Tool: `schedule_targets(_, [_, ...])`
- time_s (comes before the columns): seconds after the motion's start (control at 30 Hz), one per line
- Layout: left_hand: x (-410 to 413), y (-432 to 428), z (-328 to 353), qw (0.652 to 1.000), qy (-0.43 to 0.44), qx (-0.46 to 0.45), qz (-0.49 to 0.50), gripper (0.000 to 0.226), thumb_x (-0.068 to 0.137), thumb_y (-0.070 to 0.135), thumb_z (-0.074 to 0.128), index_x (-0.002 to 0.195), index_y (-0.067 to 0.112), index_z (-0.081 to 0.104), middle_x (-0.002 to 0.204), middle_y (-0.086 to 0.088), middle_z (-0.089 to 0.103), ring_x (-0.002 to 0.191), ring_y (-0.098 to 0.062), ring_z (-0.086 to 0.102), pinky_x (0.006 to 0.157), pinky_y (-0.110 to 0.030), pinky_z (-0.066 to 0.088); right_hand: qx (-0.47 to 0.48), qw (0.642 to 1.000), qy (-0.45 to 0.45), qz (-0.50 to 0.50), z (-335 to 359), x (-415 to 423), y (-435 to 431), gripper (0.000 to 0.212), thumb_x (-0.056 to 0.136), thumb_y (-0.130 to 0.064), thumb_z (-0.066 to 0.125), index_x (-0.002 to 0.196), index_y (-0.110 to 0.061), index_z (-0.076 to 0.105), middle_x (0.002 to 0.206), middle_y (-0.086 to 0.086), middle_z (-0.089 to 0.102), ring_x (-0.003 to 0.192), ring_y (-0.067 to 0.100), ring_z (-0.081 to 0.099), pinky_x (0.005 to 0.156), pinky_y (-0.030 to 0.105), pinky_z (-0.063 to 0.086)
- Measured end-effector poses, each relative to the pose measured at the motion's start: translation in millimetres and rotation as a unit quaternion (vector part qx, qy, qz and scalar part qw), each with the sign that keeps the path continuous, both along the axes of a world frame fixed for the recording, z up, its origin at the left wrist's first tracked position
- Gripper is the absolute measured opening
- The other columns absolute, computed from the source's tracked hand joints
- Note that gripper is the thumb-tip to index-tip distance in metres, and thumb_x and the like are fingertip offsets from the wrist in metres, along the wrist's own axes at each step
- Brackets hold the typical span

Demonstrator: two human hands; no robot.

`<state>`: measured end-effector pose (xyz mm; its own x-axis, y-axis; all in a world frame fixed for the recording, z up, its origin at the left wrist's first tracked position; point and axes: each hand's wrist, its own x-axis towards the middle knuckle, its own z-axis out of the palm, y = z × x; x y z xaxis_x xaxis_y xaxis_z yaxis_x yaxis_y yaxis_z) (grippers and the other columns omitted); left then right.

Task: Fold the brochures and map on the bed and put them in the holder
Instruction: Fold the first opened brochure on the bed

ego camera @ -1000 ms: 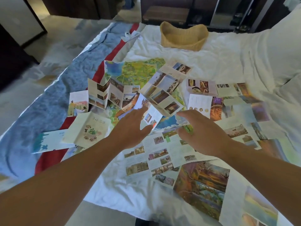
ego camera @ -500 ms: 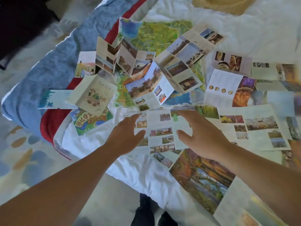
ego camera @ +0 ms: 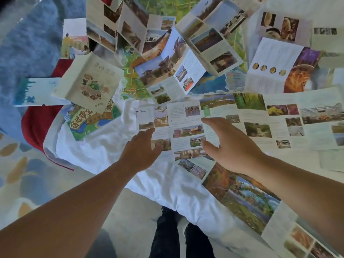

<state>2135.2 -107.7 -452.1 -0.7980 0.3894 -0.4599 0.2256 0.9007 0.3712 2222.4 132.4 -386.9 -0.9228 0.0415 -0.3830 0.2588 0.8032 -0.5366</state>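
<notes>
Several unfolded brochures lie spread over the white bed sheet point(ego camera: 104, 151). My left hand point(ego camera: 141, 149) and my right hand point(ego camera: 229, 144) hover with fingers spread over a wide flat brochure of small photos point(ego camera: 188, 133), holding nothing. Beyond it a zigzag-creased brochure with temple pictures point(ego camera: 167, 67) stands half raised on the green map point(ego camera: 134, 81). A cream booklet with food drawings point(ego camera: 89, 81) rests at the left. A large landscape brochure point(ego camera: 240, 198) hangs over the bed's near edge. The holder is out of view.
A grey-blue and red blanket point(ego camera: 33, 49) covers the bed's left side. A patterned carpet point(ego camera: 18, 175) lies below the bed edge. My dark shoes point(ego camera: 178, 235) stand on the floor. More food brochures point(ego camera: 279, 67) cover the right side.
The view has tilted down and moved closer, so the woven holder left the frame. Both hands drew back from the zigzag brochure to hover over the flat photo brochure.
</notes>
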Motion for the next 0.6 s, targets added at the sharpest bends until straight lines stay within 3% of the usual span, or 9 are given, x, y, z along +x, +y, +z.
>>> schedule_targets(0.23, [-7.4, -7.6, -13.4, 1.000, -0.011, -0.022, -0.001, 0.063, 0.095, 0.040, 0.050, 0.149, 0.018, 0.028, 0.144, -0.009, 0.044, 0.130, -0.027, 0.044, 0.107, -0.045, 0.037, -0.002, 1.000, -0.012, -0.006, -11.2, -3.5, -2.0, 0.065, 0.095, -0.045, 0.051, 0.152, -0.030, 0.024, 0.157, -0.010, 0.026, 0.139, 0.014, 0.036, 0.109, 0.034, 0.035])
schedule_targets(0.43, [-9.3, -14.4, -25.4, 0.990, -0.006, -0.138, -0.012, 0.051, 0.094, 0.040, 0.048, 0.137, 0.017, 0.037, 0.124, -0.010, 0.052, 0.114, -0.030, 0.051, 0.092, -0.042, 0.042, -0.012, 1.000, -0.024, -0.006, -18.8, -0.9, -5.2, 0.064, 0.096, -0.045, 0.050, 0.153, -0.031, 0.024, 0.157, -0.011, 0.026, 0.141, 0.012, 0.033, 0.110, 0.033, 0.034])
schedule_targets(0.6, [-7.8, -15.3, -33.6, 0.988, -0.009, -0.151, 0.004, 0.046, 0.091, 0.038, 0.049, 0.131, 0.017, 0.041, 0.116, -0.009, 0.053, 0.109, -0.030, 0.052, 0.088, -0.041, 0.043, -0.010, 1.000, -0.025, -0.003, -21.3, 0.5, -6.0, 0.065, 0.097, -0.045, 0.051, 0.153, -0.031, 0.022, 0.158, -0.012, 0.025, 0.142, 0.011, 0.031, 0.109, 0.032, 0.032])
